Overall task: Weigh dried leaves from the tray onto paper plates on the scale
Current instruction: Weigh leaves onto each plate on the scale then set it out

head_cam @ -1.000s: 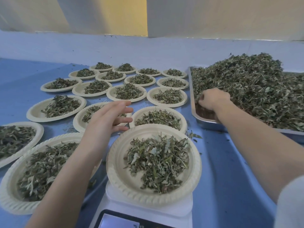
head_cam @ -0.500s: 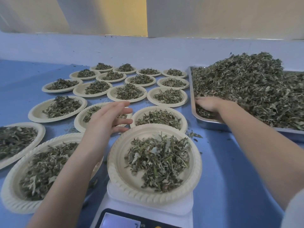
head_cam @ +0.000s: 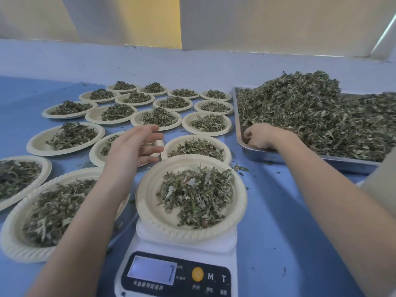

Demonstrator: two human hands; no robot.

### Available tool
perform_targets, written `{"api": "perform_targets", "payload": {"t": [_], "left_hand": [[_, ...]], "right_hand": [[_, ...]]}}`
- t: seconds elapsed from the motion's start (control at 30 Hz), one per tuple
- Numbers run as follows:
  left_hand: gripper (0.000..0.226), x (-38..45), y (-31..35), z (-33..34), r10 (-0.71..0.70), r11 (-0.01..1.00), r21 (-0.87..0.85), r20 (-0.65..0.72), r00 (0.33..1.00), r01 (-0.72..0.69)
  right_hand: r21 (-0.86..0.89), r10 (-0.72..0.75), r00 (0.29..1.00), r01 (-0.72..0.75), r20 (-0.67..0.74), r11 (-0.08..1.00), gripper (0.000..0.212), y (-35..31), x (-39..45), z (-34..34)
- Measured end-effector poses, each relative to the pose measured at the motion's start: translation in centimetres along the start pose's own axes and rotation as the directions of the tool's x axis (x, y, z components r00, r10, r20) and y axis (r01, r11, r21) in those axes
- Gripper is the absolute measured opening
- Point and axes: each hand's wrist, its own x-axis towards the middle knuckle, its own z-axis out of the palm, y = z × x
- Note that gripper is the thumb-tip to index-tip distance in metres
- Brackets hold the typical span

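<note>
Reaching into the near left corner of the metal tray point(head_cam: 265, 154) with the right hand point(head_cam: 260, 136), fingers curled down into the dried leaves point(head_cam: 310, 116) and gathering a pinch, probably to top up the portion being weighed. Hovering over the blue table point(head_cam: 278, 221) just behind the paper plate point(head_cam: 150, 202) on the scale point(head_cam: 184, 273), the left hand point(head_cam: 135, 148), fingers straight and spread, holding nothing (likely poised to steady or lift that plate once the weight is right). Sitting centred on the white platform, that plate with its loose heap, so the display point(head_cam: 153, 272) stays readable below the rim. Spread out behind and to the left, the filled plates point(head_cam: 158, 117), kept well apart from the tray.
</note>
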Motion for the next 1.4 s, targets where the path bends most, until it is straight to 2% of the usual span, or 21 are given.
{"api": "perform_targets", "payload": {"t": [0.07, 0.17, 0.27, 0.37, 0.43, 0.5, 0.57, 0.63, 0.7, 0.77, 0.8, 0.9, 1.0, 1.13, 1.23, 1.33, 1.4], "left_hand": [[0.021, 0.0, 0.0, -0.1, 0.009, 1.0, -0.01, -0.016, 1.0, -0.009], [0.019, 0.1, 0.1, 0.0, -0.009, 0.999, -0.034, -0.041, 0.999, 0.007], [0.018, 0.2, 0.0, 0.0, -0.013, 0.999, -0.035, -0.056, 0.998, 0.011], [0.019, 0.2, -0.2, 0.0, -0.012, 0.999, -0.03, -0.05, 0.999, 0.011], [0.018, 0.2, -0.2, -0.1, -0.008, 1.0, -0.028, -0.049, 0.999, 0.006], [0.016, 0.2, -0.3, -0.1, -0.006, 1.0, -0.031, -0.055, 0.998, 0.004], [0.016, 0.3, -0.5, -0.1, -0.013, 0.999, -0.03, -0.065, 0.998, 0.011], [0.016, 0.4, -0.6, -0.1, -0.02, 0.999, -0.03, -0.071, 0.997, 0.018], [0.017, 0.5, -0.6, -0.1, -0.023, 0.999, -0.035, -0.071, 0.997, 0.02], [0.016, 0.6, -0.7, -0.2, -0.019, 0.999, -0.034, -0.069, 0.997, 0.017], [0.016, 0.5, -0.7, -0.2, -0.015, 1.0, -0.027, -0.066, 0.998, 0.013], [0.016, 0.2, -0.6, 0.1, 0.016, 0.999, 0.034, -0.04, 0.999, -0.015], [0.019, -0.3, -0.2, 0.3, 0.033, 0.989, 0.14, 0.039, 0.999, -0.038], [0.036, -2.2, -0.4, -0.1, -0.017, 0.943, 0.329, 0.166, 0.986, -0.039], [0.049, -4.2, -0.5, -0.5, -0.02, 0.931, 0.361, 0.203, 0.979, -0.056], [0.06, -6.0, -0.4, -1.0, -0.061, 0.941, 0.339, 0.208, 0.976, -0.013], [0.06, -6.8, -0.3, -1.0, -0.094, 0.95, 0.31, 0.166, 0.982, 0.038]], "right_hand": [[0.198, 0.022, 0.998, -0.01, -0.058, 0.98, 0.016, -0.1, -0.5, 0.0], [0.505, 0.16, 0.979, -0.077, -0.123, 0.86, 0.013, -0.2, -1.3, -0.2], [0.612, 0.292, 0.936, -0.118, -0.194, 0.782, 0.022, -1.2, -2.2, -1.4], [0.744, 0.283, 0.932, -0.021, -0.228, 0.668, 0.024, -2.6, -2.7, -2.7], [0.72, 0.221, 0.926, 0.075, -0.307, 0.69, 0.016, -3.4, -3.0, -3.3], [0.577, 0.166, 0.883, 0.135, -0.438, 0.806, 0.021, -3.6, -2.8, -3.5], [0.402, 0.142, 0.88, 0.06, -0.453, 0.914, 0.026, -3.2, -2.7, -3.4], [0.211, 0.139, 0.941, -0.075, -0.309, 0.975, 0.024, -2.3, -2.3, -2.8], [0.069, 0.135, 0.986, -0.129, -0.099, 0.989, 0.026, -1.5, -2.0, -2.0], [0.072, 0.111, 0.993, -0.114, 0.04, 0.991, 0.03, -0.9, -2.0, -1.3], [0.109, 0.097, 0.994, -0.103, 0.057, 0.989, 0.03, -0.7, -2.1, -1.0], [0.165, 0.05, 0.998, -0.046, -0.023, 0.985, 0.03, -0.9, -2.5, -0.1], [0.203, -0.027, 0.984, 0.063, -0.174, 0.977, 0.052, -2.4, -3.9, 0.7], [0.398, -0.129, 0.943, 0.25, -0.307, 0.883, 0.058, -5.2, -6.7, 1.2], [0.624, -0.132, 0.93, 0.33, -0.342, 0.708, 0.059, -6.6, -9.7, 1.9], [0.804, -0.12, 0.944, 0.326, -0.309, 0.497, 0.061, -7.5, -13.4, 2.9], [0.878, -0.056, 0.967, 0.249, -0.248, 0.408, 0.059, -7.5, -15.3, 3.5]]}}
